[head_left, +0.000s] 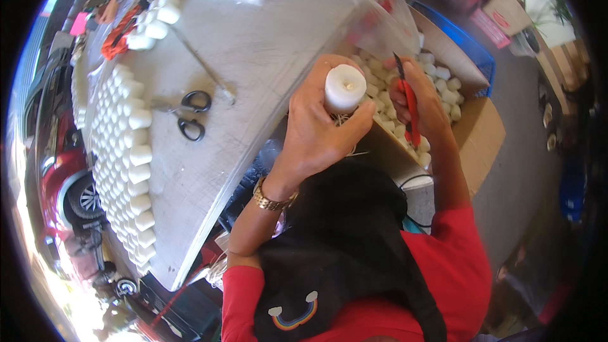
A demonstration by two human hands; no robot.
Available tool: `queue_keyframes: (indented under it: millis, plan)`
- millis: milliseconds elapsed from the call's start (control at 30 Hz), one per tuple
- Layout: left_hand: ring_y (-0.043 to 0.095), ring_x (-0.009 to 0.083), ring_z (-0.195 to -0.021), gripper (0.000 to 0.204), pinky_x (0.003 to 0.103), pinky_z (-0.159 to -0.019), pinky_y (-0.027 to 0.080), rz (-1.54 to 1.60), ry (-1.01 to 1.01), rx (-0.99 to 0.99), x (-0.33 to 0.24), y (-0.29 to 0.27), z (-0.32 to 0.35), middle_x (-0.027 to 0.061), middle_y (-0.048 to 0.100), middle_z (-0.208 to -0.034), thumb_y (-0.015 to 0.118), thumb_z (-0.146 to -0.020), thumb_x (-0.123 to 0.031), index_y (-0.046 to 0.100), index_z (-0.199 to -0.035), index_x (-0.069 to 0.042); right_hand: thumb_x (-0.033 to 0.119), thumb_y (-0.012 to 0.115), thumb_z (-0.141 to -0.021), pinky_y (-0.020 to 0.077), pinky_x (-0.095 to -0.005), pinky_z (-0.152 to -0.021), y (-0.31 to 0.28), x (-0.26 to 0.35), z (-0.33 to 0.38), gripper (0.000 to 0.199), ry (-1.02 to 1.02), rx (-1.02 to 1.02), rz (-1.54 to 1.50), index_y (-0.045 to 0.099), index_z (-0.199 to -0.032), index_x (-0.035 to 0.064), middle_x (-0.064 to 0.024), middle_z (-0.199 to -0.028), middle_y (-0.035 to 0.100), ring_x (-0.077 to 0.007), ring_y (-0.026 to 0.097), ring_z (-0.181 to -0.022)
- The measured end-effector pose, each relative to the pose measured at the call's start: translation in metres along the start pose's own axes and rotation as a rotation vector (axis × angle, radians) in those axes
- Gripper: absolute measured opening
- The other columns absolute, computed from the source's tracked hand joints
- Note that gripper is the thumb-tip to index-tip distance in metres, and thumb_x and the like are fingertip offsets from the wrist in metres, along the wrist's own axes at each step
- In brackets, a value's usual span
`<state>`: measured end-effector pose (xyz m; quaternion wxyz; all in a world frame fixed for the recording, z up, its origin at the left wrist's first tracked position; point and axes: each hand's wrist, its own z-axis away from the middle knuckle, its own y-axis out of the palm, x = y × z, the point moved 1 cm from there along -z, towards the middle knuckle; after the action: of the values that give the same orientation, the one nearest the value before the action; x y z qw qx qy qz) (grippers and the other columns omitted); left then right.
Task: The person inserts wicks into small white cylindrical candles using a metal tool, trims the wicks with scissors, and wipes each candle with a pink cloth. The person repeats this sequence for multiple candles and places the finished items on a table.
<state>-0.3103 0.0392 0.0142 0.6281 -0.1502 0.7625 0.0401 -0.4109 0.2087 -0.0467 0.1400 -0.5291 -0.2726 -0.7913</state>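
White candle (344, 88) upright — red cutter (410, 111) beside.

We count one candle (344, 88) in hand, one red cutter (410, 111), one pair of black scissors (192, 114), one cardboard box (481, 133).

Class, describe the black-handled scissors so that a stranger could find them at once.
Start at the large grey tabletop. Rows of short white cylindrical candles line its left edge; just right of them lie the black-handled metal scissors, blades shut. They are the only dark, looped thing on the bare grey surface.
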Motion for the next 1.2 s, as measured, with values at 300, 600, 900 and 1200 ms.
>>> queue_keyframes:
  millis: [300,600,900,1200]
  plan:
    - [0.055,0.0150,-0.105,0.059,0.029,-0.093,0.045,0.256,-0.224,-0.227,-0.037,-0.074,0.075,0.0124,0.058,-0.118,0.068,-0.080,-0.004,0.042,-0.134,-0.006,0.040,0.041,-0.103,0.0272,-0.0216,-0.042,0.005,-0.011,-0.002,0.035,-0.037,0.004,0.082,0.051,-0.122,0.0122,0.0032,-0.066,0.041,-0.0050,0.034,-0.047]
    - [0.065,0.0167,-0.092,0.037,0.033,-0.082,0.050,-0.440,-0.261,-0.544,-0.079,-0.149,0.159,0.0079,0.067,-0.098,0.073,-0.079,-0.001,0.059,-0.113,-0.005,0.037,0.040,-0.104,0.0264,-0.0208,-0.041,0.036,-0.018,-0.004,0.032,-0.050,0.094,0.278,0.052,-0.120,0.0114,0.0031,-0.064,0.040,-0.0039,0.033,-0.046]
    - [0.067,0.0336,-0.086,0.046,0.044,-0.077,0.051,-1.176,-0.476,-0.459,-0.058,-0.230,0.165,0.0165,0.069,-0.095,0.075,-0.079,-0.032,0.064,-0.118,-0.010,0.037,0.041,-0.104,0.0286,-0.0205,-0.042,0.056,-0.029,-0.004,0.034,-0.118,0.173,0.464,0.053,-0.117,0.0086,0.0026,-0.066,0.040,-0.0050,0.035,-0.047]
    - [0.070,0.0152,-0.077,0.025,0.028,-0.066,0.052,-0.746,-0.176,-1.011,-0.055,-0.230,0.211,0.0111,0.070,-0.086,0.055,-0.096,-0.010,0.065,-0.118,-0.003,0.040,0.040,-0.103,0.0293,-0.0209,-0.043,0.060,-0.021,0.002,0.038,-0.109,0.157,0.352,0.053,-0.118,0.0081,0.0024,-0.067,0.040,-0.0048,0.035,-0.047]
